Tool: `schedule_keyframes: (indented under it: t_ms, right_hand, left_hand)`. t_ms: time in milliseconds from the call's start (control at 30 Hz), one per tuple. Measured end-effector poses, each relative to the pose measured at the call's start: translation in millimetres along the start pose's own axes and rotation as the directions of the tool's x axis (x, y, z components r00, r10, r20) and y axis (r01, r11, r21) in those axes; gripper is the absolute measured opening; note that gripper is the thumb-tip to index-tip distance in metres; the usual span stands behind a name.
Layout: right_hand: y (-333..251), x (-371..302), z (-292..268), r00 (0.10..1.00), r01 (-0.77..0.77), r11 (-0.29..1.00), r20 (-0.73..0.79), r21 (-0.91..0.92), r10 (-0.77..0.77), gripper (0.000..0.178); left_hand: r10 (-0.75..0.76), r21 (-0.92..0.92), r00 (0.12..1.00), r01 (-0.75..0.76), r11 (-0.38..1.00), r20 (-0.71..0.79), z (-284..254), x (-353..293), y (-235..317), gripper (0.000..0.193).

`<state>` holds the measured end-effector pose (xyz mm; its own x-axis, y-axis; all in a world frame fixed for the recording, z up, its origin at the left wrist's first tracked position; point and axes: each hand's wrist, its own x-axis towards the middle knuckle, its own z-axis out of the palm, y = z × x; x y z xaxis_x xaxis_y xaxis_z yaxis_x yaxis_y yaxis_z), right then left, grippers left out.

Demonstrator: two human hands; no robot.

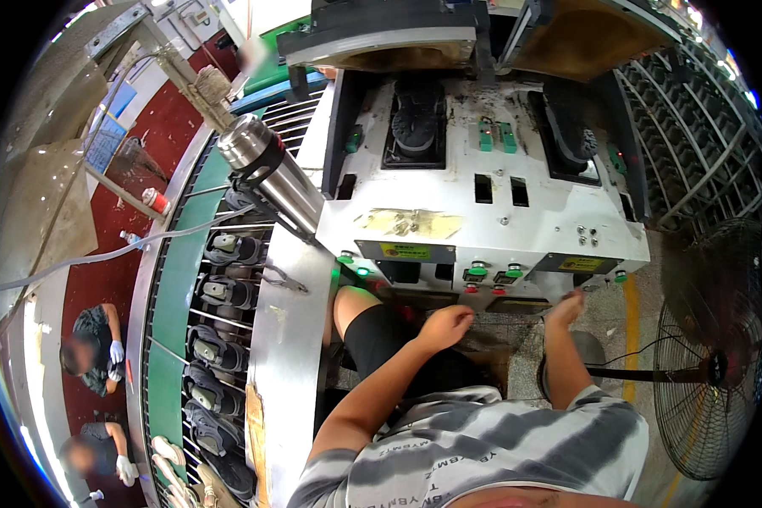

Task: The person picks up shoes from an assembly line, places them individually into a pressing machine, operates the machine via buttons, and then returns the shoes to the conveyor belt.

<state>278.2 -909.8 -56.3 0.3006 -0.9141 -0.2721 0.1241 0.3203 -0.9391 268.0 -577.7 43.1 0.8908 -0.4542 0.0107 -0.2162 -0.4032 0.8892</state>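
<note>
Nearest the camera: a grey-and-white striped shirt [499, 444], with both bare forearms running up from it. Left hand [445, 326]: loosely clenched into a fist, grasping nothing, hanging above the lap in black shorts [389, 343], just below the machine's front edge. Right hand [565, 306]: raised to the underside of the white press machine [483, 212], fingertips touching its lower front edge close to a row of green and red buttons [487, 273]; whether the fingers are curled or released there cannot be told. On the machine's white deck: two black recessed stations, a dark shoe sole [415, 123] lying tread-up in the left one, a second dark shoe [571, 127] in the right one, small green switches between them. Leaning on the machine's left corner: a steel vacuum flask [271, 173], tilted. Left of the seat: a steel side panel [284, 364], and beside it a curved conveyor rack [216, 339] carrying a line of dark shoes. Right: a standing fan [711, 356] on the concrete floor, and a wire rack beyond. Far left, on the red floor: two crouching people wearing white gloves [93, 351].
</note>
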Motion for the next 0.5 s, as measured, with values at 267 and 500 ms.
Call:
schedule_keyframes:
  t_ms: [267, 500]
  right_hand:
    - [-165.5, 58.1, -17.4, 0.950, -0.193, 0.979, 0.260, 0.061, 0.171, 0.033]
    - [-126.4, 61.0, -43.4, 0.937, -0.034, 0.999, -0.348, -0.040, 0.018, 0.038]
  left_hand:
    - [-0.116, -0.138, 0.993, 0.115, 0.984, -0.002, 43.9, 88.3, 16.3, 0.024]
    - [-0.052, -0.057, 0.991, 0.059, 0.997, 0.120, 52.5, 61.1, 15.8, 0.025]
